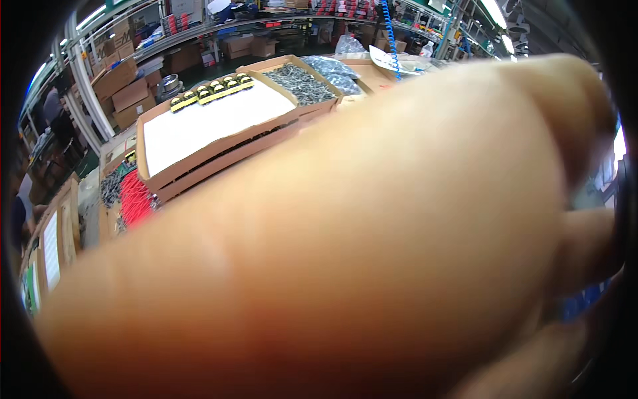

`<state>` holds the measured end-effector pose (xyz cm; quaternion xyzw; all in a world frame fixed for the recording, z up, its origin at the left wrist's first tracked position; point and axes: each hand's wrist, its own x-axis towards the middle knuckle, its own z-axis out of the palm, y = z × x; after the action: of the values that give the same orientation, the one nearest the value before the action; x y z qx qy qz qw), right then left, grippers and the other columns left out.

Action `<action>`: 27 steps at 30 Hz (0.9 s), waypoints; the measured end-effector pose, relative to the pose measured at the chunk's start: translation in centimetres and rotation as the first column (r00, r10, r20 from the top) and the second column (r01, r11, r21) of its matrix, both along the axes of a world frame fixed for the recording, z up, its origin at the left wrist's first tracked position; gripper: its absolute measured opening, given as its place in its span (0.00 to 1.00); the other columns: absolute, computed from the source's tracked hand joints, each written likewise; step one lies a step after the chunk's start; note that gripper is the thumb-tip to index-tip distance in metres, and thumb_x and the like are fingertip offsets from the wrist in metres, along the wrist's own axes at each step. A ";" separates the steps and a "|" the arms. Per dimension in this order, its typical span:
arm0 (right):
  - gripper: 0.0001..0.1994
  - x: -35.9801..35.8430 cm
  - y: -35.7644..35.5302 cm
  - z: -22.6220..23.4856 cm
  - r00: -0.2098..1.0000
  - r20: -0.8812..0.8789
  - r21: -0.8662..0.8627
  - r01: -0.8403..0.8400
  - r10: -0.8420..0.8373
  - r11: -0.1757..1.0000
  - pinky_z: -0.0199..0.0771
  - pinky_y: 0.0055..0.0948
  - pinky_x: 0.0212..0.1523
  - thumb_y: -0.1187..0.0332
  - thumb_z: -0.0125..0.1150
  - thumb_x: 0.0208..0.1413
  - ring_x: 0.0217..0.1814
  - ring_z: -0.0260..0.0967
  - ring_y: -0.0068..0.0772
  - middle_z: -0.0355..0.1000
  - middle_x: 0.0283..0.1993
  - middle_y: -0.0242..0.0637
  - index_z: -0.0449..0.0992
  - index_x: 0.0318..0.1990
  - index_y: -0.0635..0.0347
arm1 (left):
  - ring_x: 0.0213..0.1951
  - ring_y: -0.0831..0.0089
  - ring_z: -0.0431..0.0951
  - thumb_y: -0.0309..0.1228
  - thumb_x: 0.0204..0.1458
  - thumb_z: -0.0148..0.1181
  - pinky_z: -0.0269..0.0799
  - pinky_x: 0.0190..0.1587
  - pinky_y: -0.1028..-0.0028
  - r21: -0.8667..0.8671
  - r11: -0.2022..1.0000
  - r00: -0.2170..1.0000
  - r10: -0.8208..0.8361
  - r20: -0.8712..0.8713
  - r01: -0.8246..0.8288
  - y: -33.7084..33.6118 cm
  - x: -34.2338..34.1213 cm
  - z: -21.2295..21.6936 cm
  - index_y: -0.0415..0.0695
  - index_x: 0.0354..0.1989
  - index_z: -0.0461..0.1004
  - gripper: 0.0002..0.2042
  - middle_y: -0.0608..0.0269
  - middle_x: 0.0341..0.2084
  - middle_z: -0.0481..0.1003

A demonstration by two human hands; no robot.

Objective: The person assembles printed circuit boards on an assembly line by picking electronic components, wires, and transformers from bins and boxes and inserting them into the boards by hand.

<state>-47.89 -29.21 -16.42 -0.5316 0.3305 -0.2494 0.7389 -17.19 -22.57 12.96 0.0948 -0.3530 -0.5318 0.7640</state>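
My left hand (pixel 531 133) and forearm are very close and blurred, stretching from the lower left across most of the head view to the upper right. Its fingers bend away at the right rim, too smeared to show whether they hold anything. A second patch of blurred skin at the lower right seems to be part of my right hand (pixel 541 362); its fingers are hidden. Beyond the forearm lies a cardboard tray (pixel 141 149) lined with a white sheet (pixel 206 126). Several black-and-yellow parts (pixel 212 91) stand in a row along its far edge. Neither hand visibly touches them.
Beside the tray, a carton of small metal pieces (pixel 299 83) sits near clear plastic bags (pixel 335 70). Red sticks or leads (pixel 136 199) lie left of the tray. A blue coiled hose (pixel 391 40) hangs behind. Cardboard boxes (pixel 129 100) and shelving fill the background.
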 end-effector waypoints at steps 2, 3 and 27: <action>0.42 0.6 0.0 -0.4 0.998 0.056 0.073 -0.025 0.021 0.997 0.68 0.38 0.66 0.69 0.71 0.50 0.66 0.65 0.35 0.66 0.65 0.39 0.56 0.71 0.62 | 0.53 0.44 0.76 0.54 0.70 0.33 0.70 0.61 0.45 0.012 1.000 1.000 0.023 0.014 -0.023 0.3 0.0 0.1 0.30 0.59 0.68 0.33 0.38 0.48 0.74; 0.42 1.0 -0.1 -0.6 0.996 0.085 0.108 -0.041 0.032 0.993 0.68 0.38 0.66 0.69 0.71 0.50 0.66 0.65 0.34 0.66 0.65 0.39 0.55 0.72 0.62 | 0.53 0.44 0.76 0.54 0.70 0.33 0.70 0.62 0.45 0.016 0.999 0.999 0.036 0.022 -0.036 0.5 0.1 0.2 0.31 0.59 0.68 0.33 0.38 0.48 0.74; 0.16 3.0 0.4 -0.8 0.999 -0.027 0.434 0.034 -0.025 0.900 0.76 0.31 0.51 0.71 0.66 0.59 0.51 0.76 0.30 0.77 0.49 0.44 0.76 0.49 0.75 | 0.56 0.44 0.74 0.53 0.70 0.35 0.68 0.63 0.45 0.131 0.991 1.000 0.023 -0.013 -0.021 1.6 -0.3 0.1 0.31 0.60 0.66 0.32 0.38 0.51 0.71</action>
<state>-44.90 -28.86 -17.23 -0.3512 0.3936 -0.1750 0.8313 -17.51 -20.99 13.04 0.1448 -0.3107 -0.5462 0.7643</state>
